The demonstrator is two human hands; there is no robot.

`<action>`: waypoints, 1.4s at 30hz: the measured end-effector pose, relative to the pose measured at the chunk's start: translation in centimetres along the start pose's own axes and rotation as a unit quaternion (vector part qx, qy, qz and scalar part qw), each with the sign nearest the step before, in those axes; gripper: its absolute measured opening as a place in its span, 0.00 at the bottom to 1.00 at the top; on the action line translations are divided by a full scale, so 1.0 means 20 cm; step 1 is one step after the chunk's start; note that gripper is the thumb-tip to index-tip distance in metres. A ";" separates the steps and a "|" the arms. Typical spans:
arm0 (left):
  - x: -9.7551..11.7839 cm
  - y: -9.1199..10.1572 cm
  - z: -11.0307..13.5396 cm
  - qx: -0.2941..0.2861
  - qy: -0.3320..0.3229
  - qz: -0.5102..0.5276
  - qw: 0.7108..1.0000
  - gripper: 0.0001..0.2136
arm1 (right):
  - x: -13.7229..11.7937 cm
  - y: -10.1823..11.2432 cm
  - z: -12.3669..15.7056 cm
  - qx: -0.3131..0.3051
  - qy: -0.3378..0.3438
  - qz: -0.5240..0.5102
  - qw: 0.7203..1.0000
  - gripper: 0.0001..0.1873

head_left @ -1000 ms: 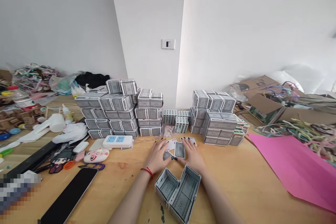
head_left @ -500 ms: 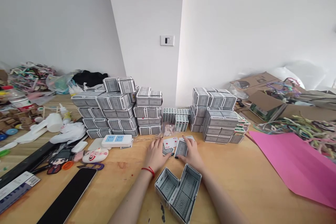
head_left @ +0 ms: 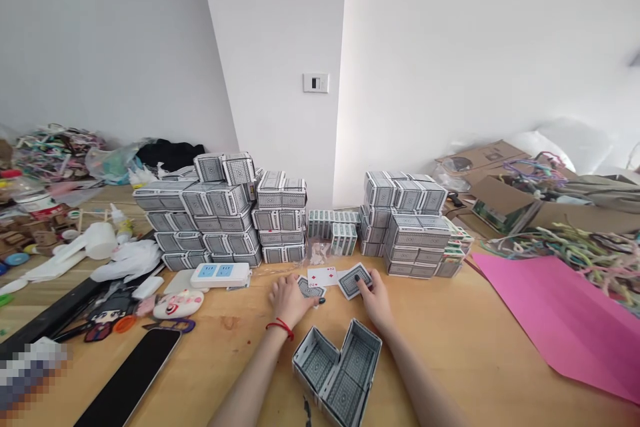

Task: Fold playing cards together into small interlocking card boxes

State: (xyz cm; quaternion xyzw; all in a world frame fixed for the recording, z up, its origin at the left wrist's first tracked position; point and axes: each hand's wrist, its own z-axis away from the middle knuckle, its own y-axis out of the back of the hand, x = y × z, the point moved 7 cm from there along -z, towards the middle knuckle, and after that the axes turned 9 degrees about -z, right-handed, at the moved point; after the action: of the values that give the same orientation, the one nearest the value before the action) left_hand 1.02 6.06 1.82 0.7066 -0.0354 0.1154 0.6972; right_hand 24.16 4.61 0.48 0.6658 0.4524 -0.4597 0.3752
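My right hand [head_left: 376, 298] pinches a playing card [head_left: 351, 284] back side up, its thumb on top and the fingers mostly hidden. To the left, my left hand [head_left: 290, 300] holds another back-up playing card [head_left: 310, 289] low at the tabletop, the thumb lying over its lower edge. Between them a two of diamonds [head_left: 321, 276] lies face up, partly overlapped by both cards. Nearer to me, between my forearms, sits an open heart-shaped box [head_left: 345, 373] made of grey-patterned cards.
Stacked card-built blocks [head_left: 220, 213] rise at the left back, with more stacks [head_left: 415, 240] at the right. A white power strip [head_left: 220, 275], a black phone [head_left: 130, 377] and a pink sheet [head_left: 555, 320] lie around. Small green-edged boxes [head_left: 343, 238] stand behind the cards.
My hands have drawn apart, the right one shifting right with its card now tilted. More of the two of diamonds shows between them. The view has shifted slightly.
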 end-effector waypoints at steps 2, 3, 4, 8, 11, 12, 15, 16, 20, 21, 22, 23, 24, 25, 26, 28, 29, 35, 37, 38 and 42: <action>-0.01 0.00 0.00 -0.002 0.009 0.004 1.000 0.35 | 0.01 -0.01 0.00 0.001 -0.010 -0.012 1.000 0.16; -0.01 0.00 0.00 -0.001 0.014 0.004 1.000 0.34 | 0.02 -0.02 0.00 -0.002 -0.020 -0.022 1.000 0.17; -0.01 0.01 0.00 0.000 0.017 0.003 1.000 0.34 | 0.02 -0.02 0.01 -0.003 -0.030 -0.033 0.999 0.18; -0.02 0.01 0.01 0.015 0.017 0.004 1.000 0.31 | 0.03 -0.02 0.01 0.017 -0.024 -0.065 0.997 0.17; -0.01 0.01 0.02 0.036 -0.006 0.015 0.999 0.29 | 0.01 -0.02 0.01 0.021 0.014 -0.062 0.998 0.16; 0.00 0.01 0.03 0.042 -0.020 0.019 0.999 0.29 | 0.01 -0.02 0.01 0.022 0.024 -0.056 0.998 0.15; 0.01 0.00 0.03 0.031 -0.061 0.023 0.997 0.31 | -0.01 -0.03 0.01 0.023 0.042 -0.042 0.998 0.14; 0.01 0.00 0.03 0.019 -0.071 0.021 0.997 0.33 | -0.02 -0.03 0.02 0.020 0.046 -0.043 0.998 0.13; 0.00 -0.02 0.01 -0.006 -0.080 0.010 0.997 0.45 | -0.07 -0.04 0.04 0.009 0.070 -0.047 0.996 0.11; 0.00 -0.02 0.01 -0.001 -0.075 0.007 0.997 0.46 | -0.09 -0.05 0.04 0.007 0.080 -0.038 0.996 0.10; 0.00 -0.01 0.01 0.005 -0.071 0.004 0.997 0.45 | -0.10 -0.05 0.05 0.003 0.090 -0.026 0.996 0.08; 0.00 -0.01 0.01 0.008 -0.069 0.001 0.998 0.43 | -0.11 -0.06 0.05 -0.002 0.097 -0.011 0.995 0.08; 0.01 -0.01 0.01 0.009 -0.070 -0.001 0.997 0.41 | -0.11 -0.06 0.05 -0.010 0.101 0.005 0.995 0.09; 0.01 -0.01 0.02 0.006 -0.075 -0.003 0.997 0.39 | -0.11 -0.07 0.05 -0.017 0.101 0.023 0.994 0.12; 0.02 -0.01 0.02 0.002 -0.081 -0.004 0.997 0.37 | -0.11 -0.08 0.04 -0.022 0.099 0.041 0.994 0.16; 0.03 0.00 0.03 -0.006 -0.091 -0.004 0.996 0.32 | -0.09 -0.09 0.04 -0.026 0.094 0.074 0.992 0.22; 0.03 0.00 0.04 -0.009 -0.096 -0.003 0.995 0.30 | -0.08 -0.09 0.03 -0.025 0.093 0.087 0.992 0.24; 0.03 0.00 0.05 -0.001 -0.104 -0.001 0.995 0.24 | -0.04 -0.08 0.02 -0.002 0.082 0.113 0.990 0.19; 0.04 0.00 0.04 0.003 -0.110 0.002 0.994 0.24 | -0.05 -0.07 0.02 0.006 0.093 0.124 0.988 0.16; 0.04 0.00 0.04 0.005 -0.114 0.004 0.994 0.23 | -0.05 -0.06 0.01 0.008 0.098 0.129 0.987 0.16; 0.04 0.00 0.04 0.002 -0.115 0.006 0.993 0.22 | -0.05 -0.07 0.01 -0.025 0.104 0.129 0.986 0.15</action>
State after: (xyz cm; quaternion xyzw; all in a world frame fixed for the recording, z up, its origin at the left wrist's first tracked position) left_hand 1.94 5.26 2.01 0.7166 -0.1192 0.0380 0.6862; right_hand 22.57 4.51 1.30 0.7534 0.4106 -0.3241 0.3986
